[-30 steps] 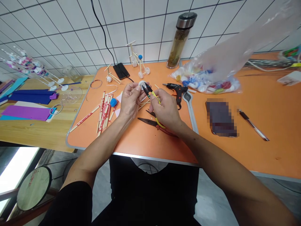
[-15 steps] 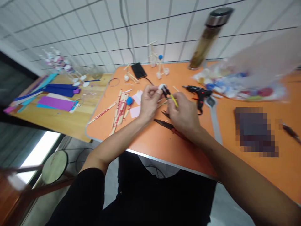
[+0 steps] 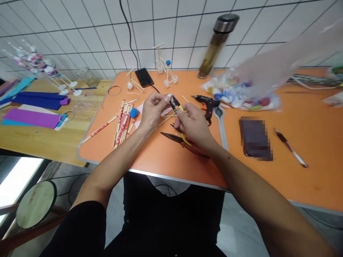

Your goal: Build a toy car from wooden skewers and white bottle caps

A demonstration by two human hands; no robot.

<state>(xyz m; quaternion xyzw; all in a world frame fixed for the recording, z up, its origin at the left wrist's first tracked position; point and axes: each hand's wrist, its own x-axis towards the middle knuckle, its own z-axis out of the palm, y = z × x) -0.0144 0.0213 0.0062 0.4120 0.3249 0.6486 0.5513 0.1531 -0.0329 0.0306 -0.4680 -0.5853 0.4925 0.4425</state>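
My left hand (image 3: pixel 152 110) pinches a small white round piece, perhaps a bottle cap (image 3: pixel 169 96), between thumb and fingers. In my right hand (image 3: pixel 194 123) is a pair of yellow-handled pliers (image 3: pixel 175 103), their dark jaws at the white piece and their handles apart. Fingers cover part of both things. Under my right hand lie large scissors (image 3: pixel 173 137) with dark blades and red handles. Thin wooden sticks (image 3: pixel 164 120) and pink paper (image 3: pixel 137 124) are on the table beside my left hand.
Paper-sleeved chopsticks (image 3: pixel 124 123) and a blue ball-like piece (image 3: pixel 134 112) lie left. A black glue gun (image 3: pixel 206 103) is to the right, near a bag of caps (image 3: pixel 246 92). Behind stand small stick models (image 3: pixel 167 73) and a tall tea bottle (image 3: pixel 215 46). A pen (image 3: pixel 292 148) lies far right.
The view has swung to the right, so the table sits further left. My right hand has turned a little, and the pliers' jaws and spread handles show more clearly at the white piece.
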